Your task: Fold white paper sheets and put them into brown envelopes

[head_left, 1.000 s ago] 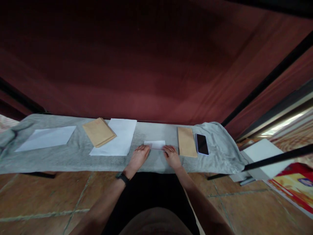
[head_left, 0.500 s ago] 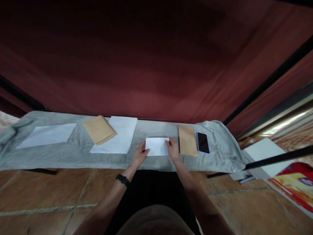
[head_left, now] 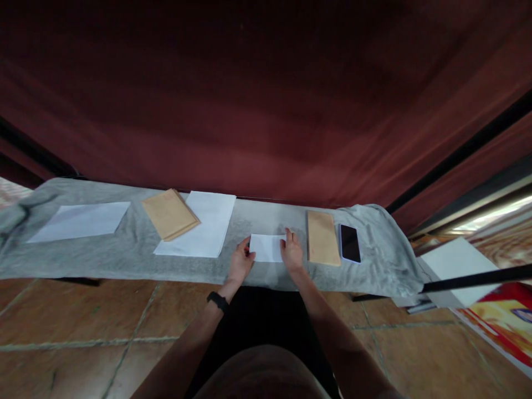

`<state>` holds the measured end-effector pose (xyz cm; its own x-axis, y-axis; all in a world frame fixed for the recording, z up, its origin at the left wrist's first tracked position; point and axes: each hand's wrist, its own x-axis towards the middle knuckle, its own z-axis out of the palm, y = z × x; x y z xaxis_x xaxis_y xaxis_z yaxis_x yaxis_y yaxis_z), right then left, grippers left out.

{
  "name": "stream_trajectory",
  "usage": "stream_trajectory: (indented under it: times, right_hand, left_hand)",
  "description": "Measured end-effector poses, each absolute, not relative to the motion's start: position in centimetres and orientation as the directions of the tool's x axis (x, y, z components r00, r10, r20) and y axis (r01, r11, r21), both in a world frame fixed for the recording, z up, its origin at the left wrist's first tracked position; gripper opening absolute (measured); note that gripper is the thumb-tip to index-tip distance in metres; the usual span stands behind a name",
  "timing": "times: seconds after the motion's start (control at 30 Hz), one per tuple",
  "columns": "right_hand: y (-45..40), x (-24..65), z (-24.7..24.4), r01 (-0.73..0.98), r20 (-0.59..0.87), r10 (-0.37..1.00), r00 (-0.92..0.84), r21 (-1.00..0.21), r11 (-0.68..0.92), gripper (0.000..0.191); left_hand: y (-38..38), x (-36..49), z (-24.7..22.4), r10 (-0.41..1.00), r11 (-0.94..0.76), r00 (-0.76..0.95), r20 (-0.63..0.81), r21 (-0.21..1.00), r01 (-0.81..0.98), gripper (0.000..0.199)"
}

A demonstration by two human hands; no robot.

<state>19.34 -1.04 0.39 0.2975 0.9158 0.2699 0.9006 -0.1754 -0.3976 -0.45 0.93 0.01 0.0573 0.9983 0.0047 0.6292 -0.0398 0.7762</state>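
Note:
A small white paper (head_left: 267,248), apparently folded, lies between my hands over the grey cloth (head_left: 266,277). My left hand (head_left: 242,259) pinches its left edge, thumb on top. On the right edge, my right hand (head_left: 292,250) grips the paper with its thumb on the near face and fingers pointing away. Just right of that hand sits a brown envelope stack (head_left: 323,238). To the left, more brown envelopes (head_left: 169,215) rest tilted across a stack of white sheets (head_left: 210,221).
A phone (head_left: 349,243) lies right of the envelopes. At the far left is another white sheet (head_left: 81,220). A white box (head_left: 459,271) and a red and yellow package (head_left: 505,316) stand beyond the right end. Dark red fabric (head_left: 266,111) hangs behind.
My hands have come slightly closer together, and the white paper between them looks narrower. The camera view has shifted a little.

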Motion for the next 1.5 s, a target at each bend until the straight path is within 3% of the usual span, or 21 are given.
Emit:
stream_trajectory:
  times: [0.1, 0.27, 0.53, 0.67, 0.9, 1.13, 1.3, 1.5]
  right_hand:
    - [-1.8, 18.7, 0.0, 0.932, 0.312, 0.918, 0.245, -0.337, -0.134, 0.05]
    - [-4.6, 16.9, -1.4, 0.956, 0.3, 0.954, 0.015, -0.284, 0.074, 0.047]
    - [-6.5, 16.0, -2.3, 0.966, 0.334, 0.941, 0.055, -0.256, 0.034, 0.052]
    - [-6.6, 16.2, -2.3, 0.97, 0.281, 0.959, 0.028, -0.24, 0.042, 0.051]
    - [-6.8, 16.2, -2.1, 0.97, 0.27, 0.962, 0.041, -0.242, 0.027, 0.054]
    - [-6.7, 16.0, -1.3, 0.959, 0.252, 0.964, 0.087, -0.282, -0.012, 0.051]
    - [-5.3, 15.2, -0.4, 0.937, 0.155, 0.974, 0.163, -0.335, -0.103, 0.052]
    - [-3.1, 13.3, 0.3, 0.92, 0.067, 0.997, 0.035, -0.392, -0.006, 0.056]
  left_hand:
    - [0.9, -0.3, 0.1, 0.999, -0.037, 0.046, 0.011, 0.774, 0.632, 0.053]
    - [0.5, -0.1, 0.0, 0.987, -0.157, 0.091, 0.13, 0.732, 0.663, 0.047]
    - [-1.9, 0.8, 0.8, 0.928, -0.364, 0.285, 0.241, 0.415, 0.834, 0.043]
    - [-2.3, 3.7, 0.6, 0.87, -0.493, 0.443, 0.216, 0.386, 0.779, 0.047]
    - [-1.9, 5.2, -0.4, 0.891, -0.449, 0.445, 0.089, 0.316, 0.836, 0.064]
    - [-2.1, 3.5, -0.4, 0.905, -0.425, 0.402, 0.139, 0.277, 0.862, 0.065]
    - [-2.2, 2.9, -0.4, 0.913, -0.409, 0.39, 0.122, 0.24, 0.881, 0.06]
    - [-1.9, 2.6, -0.9, 0.901, -0.431, 0.43, 0.048, 0.193, 0.882, 0.063]
